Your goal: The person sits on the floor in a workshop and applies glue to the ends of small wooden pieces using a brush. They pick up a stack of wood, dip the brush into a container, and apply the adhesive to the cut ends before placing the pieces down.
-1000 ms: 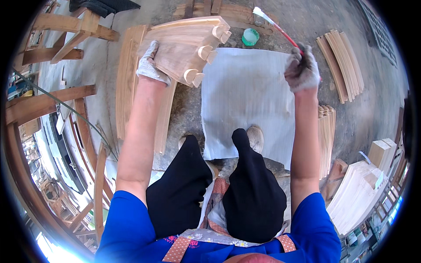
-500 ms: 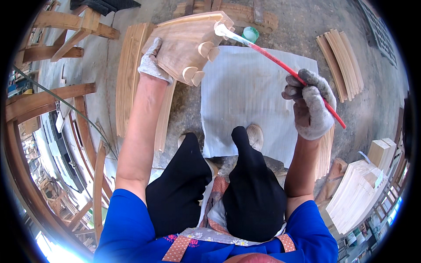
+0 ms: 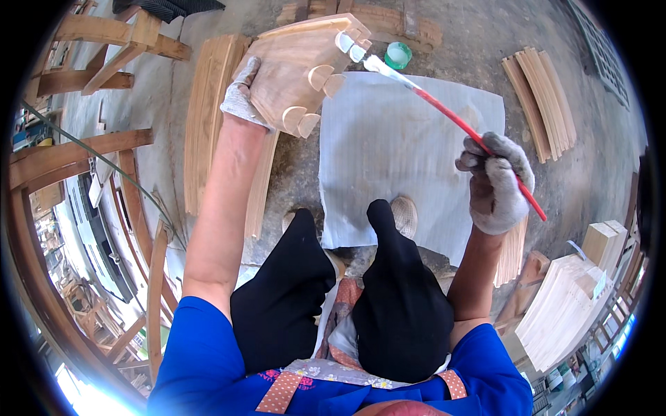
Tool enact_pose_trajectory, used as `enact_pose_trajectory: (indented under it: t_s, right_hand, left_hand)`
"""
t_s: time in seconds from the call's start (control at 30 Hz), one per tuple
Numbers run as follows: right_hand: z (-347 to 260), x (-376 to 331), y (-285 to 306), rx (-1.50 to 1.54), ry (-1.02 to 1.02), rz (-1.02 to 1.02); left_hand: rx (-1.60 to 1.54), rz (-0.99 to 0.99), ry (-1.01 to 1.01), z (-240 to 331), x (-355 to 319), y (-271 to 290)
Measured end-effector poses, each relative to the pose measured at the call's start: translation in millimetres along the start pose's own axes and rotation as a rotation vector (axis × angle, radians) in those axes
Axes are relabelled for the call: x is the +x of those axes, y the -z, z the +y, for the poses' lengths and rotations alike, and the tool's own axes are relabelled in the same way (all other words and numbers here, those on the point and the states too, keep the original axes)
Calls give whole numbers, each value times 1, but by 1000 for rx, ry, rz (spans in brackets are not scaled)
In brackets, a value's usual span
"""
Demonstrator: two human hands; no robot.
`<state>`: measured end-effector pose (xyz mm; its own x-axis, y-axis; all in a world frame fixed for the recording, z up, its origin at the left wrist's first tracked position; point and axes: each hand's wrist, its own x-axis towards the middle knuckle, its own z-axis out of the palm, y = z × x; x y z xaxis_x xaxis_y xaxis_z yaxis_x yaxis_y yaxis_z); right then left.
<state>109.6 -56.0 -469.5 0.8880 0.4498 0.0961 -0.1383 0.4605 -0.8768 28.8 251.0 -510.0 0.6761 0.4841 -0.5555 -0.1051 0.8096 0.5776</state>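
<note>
My left hand [image 3: 244,97], in a worn whitish glove, grips the left edge of some curved wooden boards [image 3: 288,76] held together off the floor. Rounded tenons stand out along their right end, and the top pair of tenons [image 3: 350,47] is coated white. In my gloved right hand [image 3: 501,182] is a long red-handled brush [image 3: 451,111], its fingers wrapped round the handle. The white-covered tip points up and left, just apart from the coated tenons. Beyond the tip stands a small green cup [image 3: 397,55] with pale stuff inside.
A grey-white sheet [image 3: 409,152] lies on the floor before my feet. Curved wooden slats [image 3: 208,125] are stacked at the left, more slats [image 3: 541,104] at the right. Wooden frames [image 3: 80,156] stand far left, and a pile of pale boards [image 3: 562,305] sits at the lower right.
My right hand has drawn the brush back to the right and slightly down, off the top tenons, which now show white. My left hand and the boards have barely shifted.
</note>
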Motion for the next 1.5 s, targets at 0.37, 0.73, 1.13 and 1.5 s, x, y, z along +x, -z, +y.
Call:
enact_pose_trajectory:
  t_s: [0.37,0.73,1.13,1.5]
  right_hand:
    - [-1,-7,-1,-72,50,-12]
    - [-6,-13,-6,17,79,-3]
    - [-2,-17,-17,-56,102,-32]
    - [3,-30,-10,27,25,49]
  left_hand:
    - [37,25,-20,0,-7,-7]
    - [-100,-156,38,0,-13,-1]
    - [-451,-628,331,-2,12,33]
    - [-212,-290,113,-3,-10,9]
